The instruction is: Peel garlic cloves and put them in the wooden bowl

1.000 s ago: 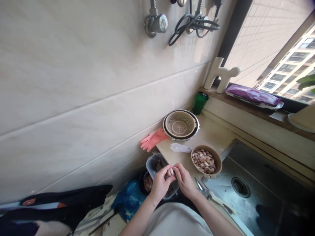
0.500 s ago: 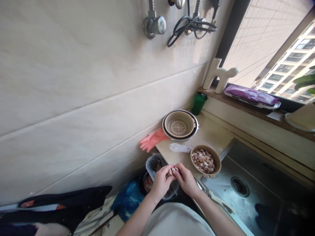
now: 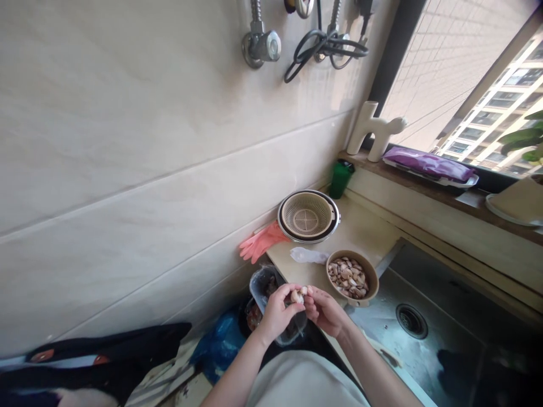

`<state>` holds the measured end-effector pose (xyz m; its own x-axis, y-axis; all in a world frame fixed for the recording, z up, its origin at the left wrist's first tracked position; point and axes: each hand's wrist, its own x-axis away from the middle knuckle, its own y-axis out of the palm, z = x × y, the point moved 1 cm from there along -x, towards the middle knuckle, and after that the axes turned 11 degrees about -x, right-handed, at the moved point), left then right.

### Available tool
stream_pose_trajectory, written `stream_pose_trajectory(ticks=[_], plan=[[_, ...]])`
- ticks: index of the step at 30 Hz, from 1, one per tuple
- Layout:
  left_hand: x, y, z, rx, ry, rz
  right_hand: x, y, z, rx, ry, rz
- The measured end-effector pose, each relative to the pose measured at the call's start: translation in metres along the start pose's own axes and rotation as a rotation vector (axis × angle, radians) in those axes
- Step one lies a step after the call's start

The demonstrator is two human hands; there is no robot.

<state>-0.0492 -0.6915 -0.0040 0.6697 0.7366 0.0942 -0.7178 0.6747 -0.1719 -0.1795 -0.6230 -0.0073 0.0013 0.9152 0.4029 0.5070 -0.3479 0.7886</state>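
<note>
Here, one small pale garlic clove (image 3: 297, 295), pinched between the fingertips of the left hand (image 3: 278, 312) and the right hand (image 3: 326, 311), both closed on it, held just left of the round tan bowl of unpeeled cloves (image 3: 352, 277), above the clear plastic-lined waste bin (image 3: 262, 282)

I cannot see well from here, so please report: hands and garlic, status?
Left hand and right hand both pinch one garlic clove. Bowl of cloves just right. Nothing blocking.

Home kitchen. Steel sink (image 3: 424, 339) at 4 o'clock, tiled wall (image 3: 127, 141) at 10. Colander (image 3: 308, 216) and pink rubber gloves (image 3: 261, 242) near 12 on the desk (image 3: 365, 232).
</note>
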Motion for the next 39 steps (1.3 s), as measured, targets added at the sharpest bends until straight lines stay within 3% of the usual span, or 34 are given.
stream_pose_trajectory(ticks=[4, 8, 10, 13, 16, 18, 19, 21, 25, 28, 32, 36, 39], plan=[[0.0, 0.008, 0.003, 0.135, -0.04, -0.098, 0.011, -0.009, -0.009, -0.087, 0.1, -0.038], [0.0, 0.013, 0.012, 0.227, -0.063, -0.182, 0.021, -0.021, -0.032, 0.041, 0.03, 0.003], [-0.001, 0.013, 0.014, 0.255, -0.073, -0.185, 0.022, -0.035, -0.051, 0.163, -0.106, 0.108], [-0.003, 0.011, 0.009, 0.264, -0.092, -0.152, 0.023, -0.064, -0.082, 0.462, -0.35, 0.383], [-0.006, 0.011, -0.002, 0.253, -0.108, -0.08, 0.025, -0.084, -0.102, 0.958, -0.548, 0.662], [-0.007, 0.012, -0.008, 0.193, -0.09, -0.029, 0.026, -0.081, -0.101, 1.271, -0.669, 0.765], [-0.007, 0.012, -0.01, 0.137, -0.072, -0.002, 0.026, -0.074, -0.094, 1.369, -0.729, 0.765], [-0.006, 0.01, -0.011, -0.005, -0.038, 0.059, 0.023, -0.053, -0.073, 1.422, -0.777, 0.632], [-0.002, 0.006, -0.004, -0.261, 0.034, 0.089, 0.012, -0.008, -0.017, 1.286, -0.574, 0.224], [0.002, 0.005, 0.0, -0.362, 0.11, 0.078, 0.007, 0.007, 0.007, 1.367, -0.521, 0.207], [0.007, 0.003, 0.001, -0.37, 0.129, 0.055, 0.005, 0.007, 0.011, 1.414, -0.483, 0.16], [0.008, -0.001, 0.002, -0.325, 0.078, 0.042, 0.002, 0.005, 0.01, 1.247, -0.491, 0.123], [0.006, -0.004, 0.002, -0.177, 0.016, 0.024, -0.001, 0.002, 0.012, 1.013, -0.423, 0.125]])
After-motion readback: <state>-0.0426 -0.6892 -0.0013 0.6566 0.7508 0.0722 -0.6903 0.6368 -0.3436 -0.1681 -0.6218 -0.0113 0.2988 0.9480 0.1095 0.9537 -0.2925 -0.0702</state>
